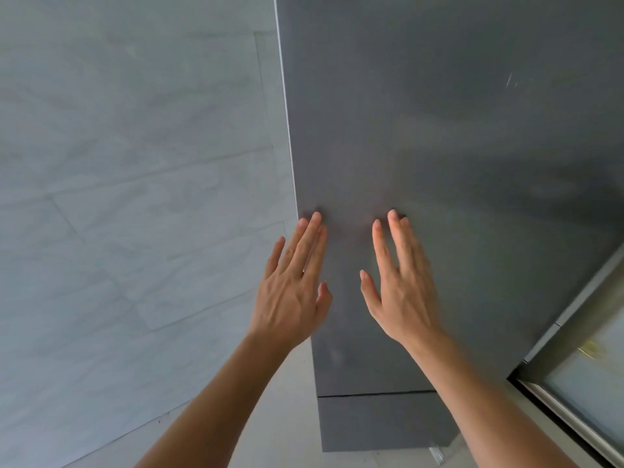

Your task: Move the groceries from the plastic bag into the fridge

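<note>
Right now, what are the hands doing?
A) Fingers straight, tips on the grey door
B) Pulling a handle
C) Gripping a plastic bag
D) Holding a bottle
A: the left hand and the right hand both have straight fingers, with the tips against the grey door, and they hold nothing.

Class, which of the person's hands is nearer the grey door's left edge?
Left. The left hand has fingertips beside the edge; the right hand lies further right on the grey door.
</note>
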